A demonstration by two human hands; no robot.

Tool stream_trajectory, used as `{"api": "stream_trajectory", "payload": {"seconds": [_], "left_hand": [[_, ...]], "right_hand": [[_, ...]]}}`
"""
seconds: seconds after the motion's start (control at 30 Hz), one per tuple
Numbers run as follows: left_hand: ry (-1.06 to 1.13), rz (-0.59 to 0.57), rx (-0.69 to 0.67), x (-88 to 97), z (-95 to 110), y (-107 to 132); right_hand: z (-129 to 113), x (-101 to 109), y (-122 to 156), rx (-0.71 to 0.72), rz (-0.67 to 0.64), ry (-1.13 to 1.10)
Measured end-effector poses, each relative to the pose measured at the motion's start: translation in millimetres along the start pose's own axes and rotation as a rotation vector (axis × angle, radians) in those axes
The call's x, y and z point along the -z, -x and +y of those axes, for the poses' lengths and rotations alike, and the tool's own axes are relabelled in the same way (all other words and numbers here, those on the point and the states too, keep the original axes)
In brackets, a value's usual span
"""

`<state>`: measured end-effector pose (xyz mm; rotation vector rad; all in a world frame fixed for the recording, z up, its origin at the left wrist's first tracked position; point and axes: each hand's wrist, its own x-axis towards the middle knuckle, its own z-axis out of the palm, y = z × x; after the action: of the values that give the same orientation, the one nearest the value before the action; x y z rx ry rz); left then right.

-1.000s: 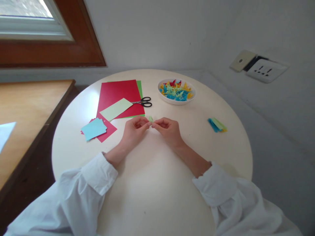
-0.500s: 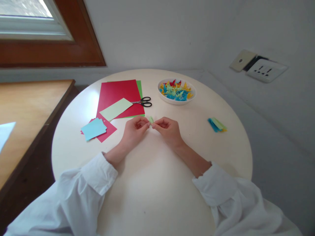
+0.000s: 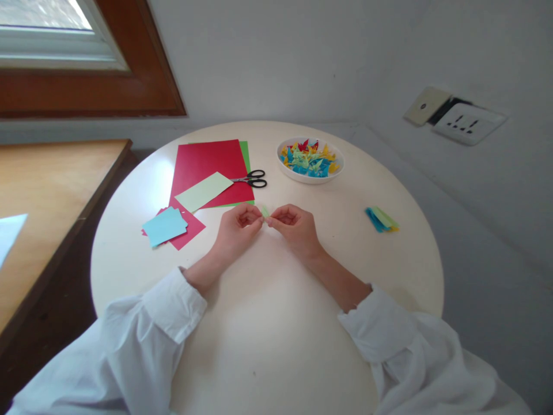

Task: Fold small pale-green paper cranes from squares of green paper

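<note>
My left hand [image 3: 237, 227] and my right hand [image 3: 294, 226] meet over the middle of the round white table [image 3: 268, 323]. Both pinch a tiny pale green folded paper piece [image 3: 264, 211] between their fingertips, and most of it is hidden by the fingers. Both hands rest on the tabletop with fingers curled. White sleeves cover both forearms.
A white bowl [image 3: 310, 172] of small coloured folded papers stands at the back. Black scissors [image 3: 252, 179] lie beside red and green sheets [image 3: 207, 164] with a pale green strip [image 3: 204, 191]. Blue squares [image 3: 165, 226] lie left, a small paper stack [image 3: 382, 219] right. A wooden ledge [image 3: 47, 190] runs along the left.
The green piece sits slightly lower between the fingertips, with less of it showing. Both hands have stayed in place.
</note>
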<state>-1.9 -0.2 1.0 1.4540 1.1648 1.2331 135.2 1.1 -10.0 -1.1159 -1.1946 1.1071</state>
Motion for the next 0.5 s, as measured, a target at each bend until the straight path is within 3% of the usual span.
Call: {"api": "stream_trajectory", "payload": {"seconds": [0.5], "left_hand": [[0.15,-0.054,0.138,0.0,-3.2,-2.4]], "right_hand": [[-1.2,-0.3,0.8,0.007,-0.064,-0.041]]}}
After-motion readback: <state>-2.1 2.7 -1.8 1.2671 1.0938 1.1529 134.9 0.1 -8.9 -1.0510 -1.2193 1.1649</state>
